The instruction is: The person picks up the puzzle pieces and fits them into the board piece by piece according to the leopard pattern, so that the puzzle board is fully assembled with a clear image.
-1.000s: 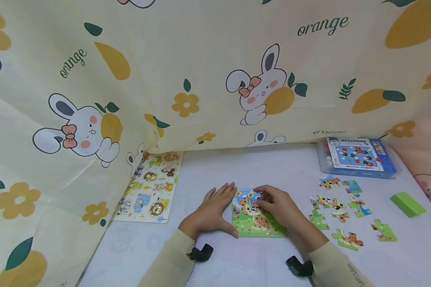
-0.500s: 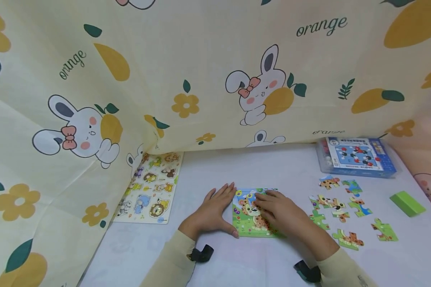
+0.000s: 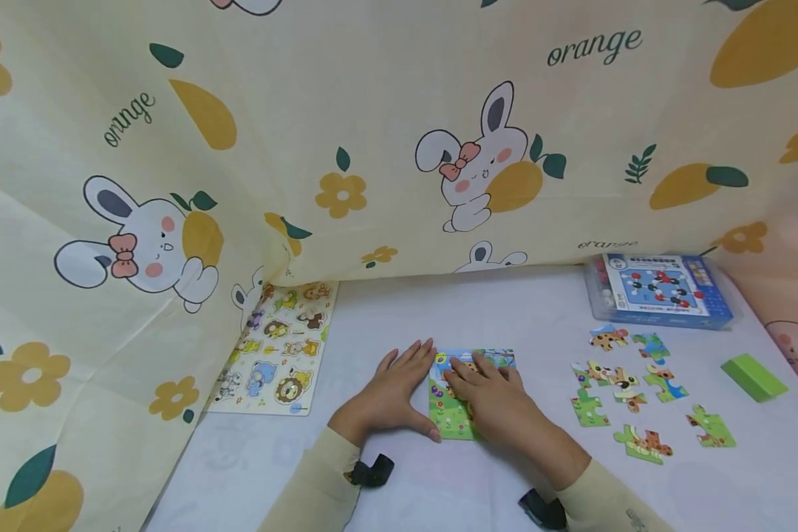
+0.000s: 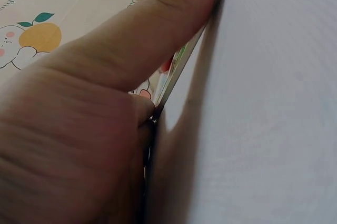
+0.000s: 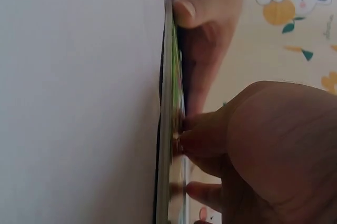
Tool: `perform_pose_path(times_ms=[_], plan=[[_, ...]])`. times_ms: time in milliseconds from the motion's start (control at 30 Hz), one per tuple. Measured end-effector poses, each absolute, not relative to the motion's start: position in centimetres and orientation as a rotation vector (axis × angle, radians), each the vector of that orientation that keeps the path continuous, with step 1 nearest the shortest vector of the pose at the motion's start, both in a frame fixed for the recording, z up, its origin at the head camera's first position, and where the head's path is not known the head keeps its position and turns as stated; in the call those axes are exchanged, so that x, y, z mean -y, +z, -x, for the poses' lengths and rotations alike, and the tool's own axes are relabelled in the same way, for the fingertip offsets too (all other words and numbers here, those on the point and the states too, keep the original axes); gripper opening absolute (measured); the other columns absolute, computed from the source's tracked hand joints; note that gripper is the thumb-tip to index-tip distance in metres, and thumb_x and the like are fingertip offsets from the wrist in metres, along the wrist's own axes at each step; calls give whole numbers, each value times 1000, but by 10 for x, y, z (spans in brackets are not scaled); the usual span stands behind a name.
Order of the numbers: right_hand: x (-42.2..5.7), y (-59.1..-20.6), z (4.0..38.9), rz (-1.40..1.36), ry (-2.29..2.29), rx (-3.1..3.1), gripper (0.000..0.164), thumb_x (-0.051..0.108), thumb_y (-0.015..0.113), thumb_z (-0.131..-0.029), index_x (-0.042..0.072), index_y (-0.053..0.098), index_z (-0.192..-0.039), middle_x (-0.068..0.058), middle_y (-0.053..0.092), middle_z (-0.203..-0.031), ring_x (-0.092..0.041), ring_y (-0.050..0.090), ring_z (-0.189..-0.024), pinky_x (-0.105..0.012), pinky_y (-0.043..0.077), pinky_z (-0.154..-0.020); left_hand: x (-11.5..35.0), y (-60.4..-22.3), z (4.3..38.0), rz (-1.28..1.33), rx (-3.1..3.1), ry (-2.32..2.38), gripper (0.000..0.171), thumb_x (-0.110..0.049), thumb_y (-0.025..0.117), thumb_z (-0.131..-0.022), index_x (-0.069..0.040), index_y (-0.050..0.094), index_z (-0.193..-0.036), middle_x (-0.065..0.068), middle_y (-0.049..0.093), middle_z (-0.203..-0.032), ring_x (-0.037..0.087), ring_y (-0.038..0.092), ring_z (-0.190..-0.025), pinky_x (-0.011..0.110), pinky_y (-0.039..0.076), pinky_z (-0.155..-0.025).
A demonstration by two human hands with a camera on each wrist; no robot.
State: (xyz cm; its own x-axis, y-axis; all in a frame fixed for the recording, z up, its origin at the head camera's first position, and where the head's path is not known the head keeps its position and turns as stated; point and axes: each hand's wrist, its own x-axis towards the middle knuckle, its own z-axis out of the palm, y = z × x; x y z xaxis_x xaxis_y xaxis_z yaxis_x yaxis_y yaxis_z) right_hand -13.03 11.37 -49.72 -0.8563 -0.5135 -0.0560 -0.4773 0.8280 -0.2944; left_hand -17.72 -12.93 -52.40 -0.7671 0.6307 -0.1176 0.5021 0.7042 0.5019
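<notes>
A square jigsaw board [image 3: 450, 414], with a spotted animal on green grass and blue sky, lies flat on the white tabletop in the head view. Along its left side my left hand [image 3: 391, 395] is spread, fingertips at the upper left corner and thumb at the lower left one. My right hand [image 3: 499, 403] lies over the board's middle and right, extended fingers pressing on its picture and hiding much of it. Seen edge-on in the right wrist view, the board [image 5: 168, 77] has my right fingertips touching its face. The left thumb [image 4: 142, 29] meets its edge in the left wrist view.
Several loose jigsaw pieces [image 3: 643, 443] lie right of the board, with a green block [image 3: 754, 377] beyond them. At the back right sits a blue box [image 3: 665, 292]. An animal-picture board [image 3: 266, 377] lies at left, partly under the printed curtain [image 3: 372, 133].
My right hand, which pinched a jigsaw piece at the board's top, has let it go there, flattened out, and slid left and down over the picture. My left hand stays put.
</notes>
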Motion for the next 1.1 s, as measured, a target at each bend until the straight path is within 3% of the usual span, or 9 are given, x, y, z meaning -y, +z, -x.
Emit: perform_pose_path(times_ms=[167, 500, 733, 900, 1100], plan=[[-106, -501, 129, 764, -408, -2889, 55, 3, 57, -105, 10, 58, -160, -10, 43, -170, -48, 30, -157, -75, 34, -111, 131, -524, 177, -890, -2634, 647, 144, -71, 95, -69, -10, 20, -175, -3, 8, -181, 17, -1, -165, 51, -2, -132], [-109, -500, 135, 764, -493, -2858, 53, 8, 57, -109, 12, 56, -162, -12, 39, -172, -49, 29, -157, -80, 31, -114, 132, -524, 178, -893, -2635, 650, 143, -71, 95, -69, -10, 20, -175, -3, 8, -181, 16, -2, -165, 51, -3, -132], [-135, -495, 143, 757, -865, -2725, 64, 23, 72, -107, 14, 49, -166, -17, 35, -173, -47, 33, -156, -79, 29, -117, 132, -525, 177, -881, -2631, 678, 145, -70, 96, -67, -10, 19, -175, -3, 7, -181, 17, -1, -166, 50, -4, -132], [-162, -487, 145, 683, -1158, -2677, 69, 27, 76, -105, 9, 48, -165, -21, 46, -166, -50, 42, -150, -73, 36, -117, 129, -527, 178, -861, -2633, 686, 147, -71, 97, -65, -11, 20, -175, -4, 8, -181, 16, -1, -165, 49, -4, -131], [-199, -481, 147, 529, -1419, -2669, 70, 30, 75, -107, 9, 44, -166, -21, 53, -160, -45, 55, -139, -62, 53, -106, 128, -529, 178, -847, -2641, 688, 149, -70, 98, -63, -11, 20, -175, -5, 8, -181, 16, -1, -165, 49, -4, -131]])
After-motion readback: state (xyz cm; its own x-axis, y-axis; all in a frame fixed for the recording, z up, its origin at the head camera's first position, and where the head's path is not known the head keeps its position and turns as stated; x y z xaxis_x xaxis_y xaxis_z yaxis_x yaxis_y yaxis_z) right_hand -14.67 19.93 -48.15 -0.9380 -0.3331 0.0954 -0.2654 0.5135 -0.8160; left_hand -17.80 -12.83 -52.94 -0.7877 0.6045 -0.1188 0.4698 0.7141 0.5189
